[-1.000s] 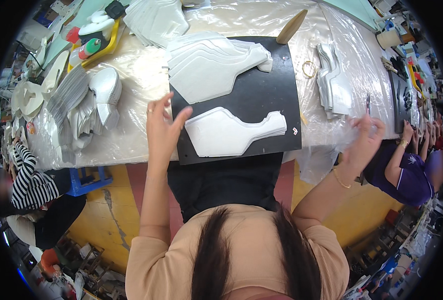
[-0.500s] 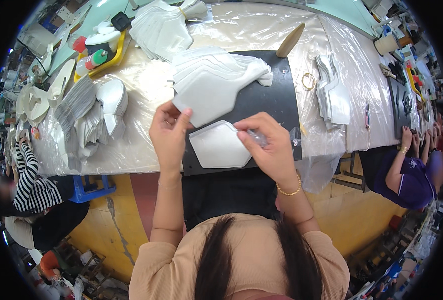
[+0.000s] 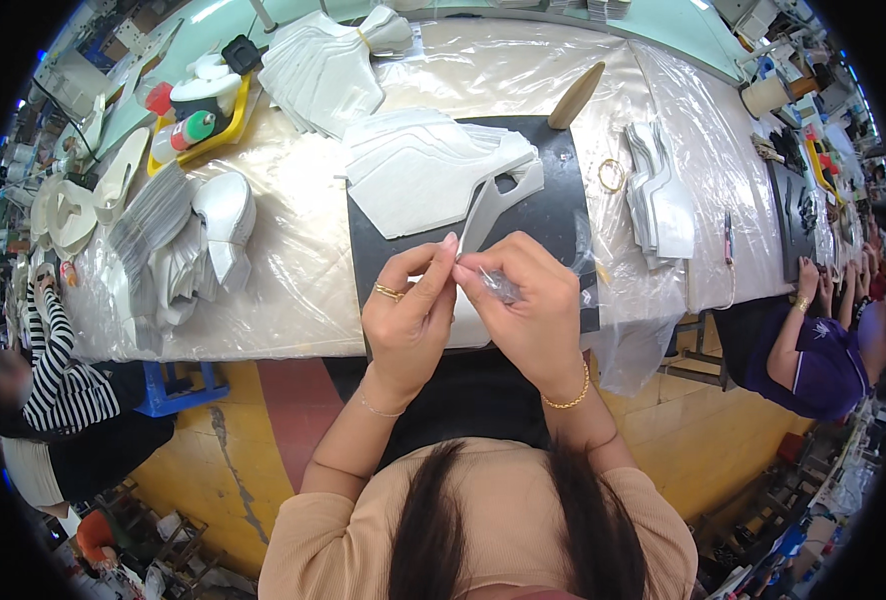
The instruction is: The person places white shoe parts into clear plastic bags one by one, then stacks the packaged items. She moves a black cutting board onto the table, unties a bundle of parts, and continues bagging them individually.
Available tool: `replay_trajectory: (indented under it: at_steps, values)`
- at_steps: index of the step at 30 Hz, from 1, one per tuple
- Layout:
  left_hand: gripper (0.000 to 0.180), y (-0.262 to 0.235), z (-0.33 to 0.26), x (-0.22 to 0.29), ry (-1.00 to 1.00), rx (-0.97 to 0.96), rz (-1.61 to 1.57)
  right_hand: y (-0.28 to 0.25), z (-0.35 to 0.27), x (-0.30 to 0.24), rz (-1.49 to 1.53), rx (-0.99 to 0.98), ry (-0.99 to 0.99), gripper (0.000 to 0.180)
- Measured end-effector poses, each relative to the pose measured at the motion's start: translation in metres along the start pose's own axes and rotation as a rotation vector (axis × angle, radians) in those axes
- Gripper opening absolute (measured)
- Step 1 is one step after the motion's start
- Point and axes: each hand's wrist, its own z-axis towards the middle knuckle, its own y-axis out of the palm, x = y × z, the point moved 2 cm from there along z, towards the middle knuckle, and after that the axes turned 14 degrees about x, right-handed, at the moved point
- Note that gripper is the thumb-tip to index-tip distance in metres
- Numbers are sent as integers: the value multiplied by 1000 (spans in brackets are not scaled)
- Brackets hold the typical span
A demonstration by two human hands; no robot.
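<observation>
A white, flat cut piece [image 3: 479,217] with a narrow strap-like end is pinched at its near edge by my left hand [image 3: 409,316] and my right hand [image 3: 533,308]. Both hands are closed, fingertips nearly touching. The piece stands tilted almost edge-on, its narrow end reaching toward a fanned stack of similar white pieces [image 3: 393,180]. This stack lies on a black board [image 3: 561,210]. A crumpled bit of clear plastic [image 3: 500,286] sits in my right hand. Under my hands another white piece [image 3: 469,332] shows, mostly hidden.
A wooden stick [image 3: 576,96] stands at the board's far edge. To the right are a yellow ring [image 3: 611,176], a white stack [image 3: 658,200] and a slim cutter-like tool [image 3: 729,238]. Leftward lie bundled pieces [image 3: 225,220] and a yellow tray [image 3: 235,125] with bottles. Co-workers sit either side.
My left hand has moved right and nearer to me, meeting my right hand. The top white piece has come off the stack's near side and is now tilted up between both hands.
</observation>
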Motion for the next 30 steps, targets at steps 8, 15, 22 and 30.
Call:
replay_trajectory:
  at_steps: [8, 15, 22, 30]
  values:
    - [45, -1, -2, 6, -18, -33, -18, -6, 4, -3, 48, -54, 101, 9]
    - [39, -3, -3, 6, -222, -82, -200, -10, 7, 5, 206, -139, 175, 6]
    - [30, -9, 2, 1, -738, -173, -584, -5, -1, 16, 254, -212, 53, 8]
    - [23, -29, 8, -20, -811, -42, -445, -22, -7, 45, 964, -27, 452, 14]
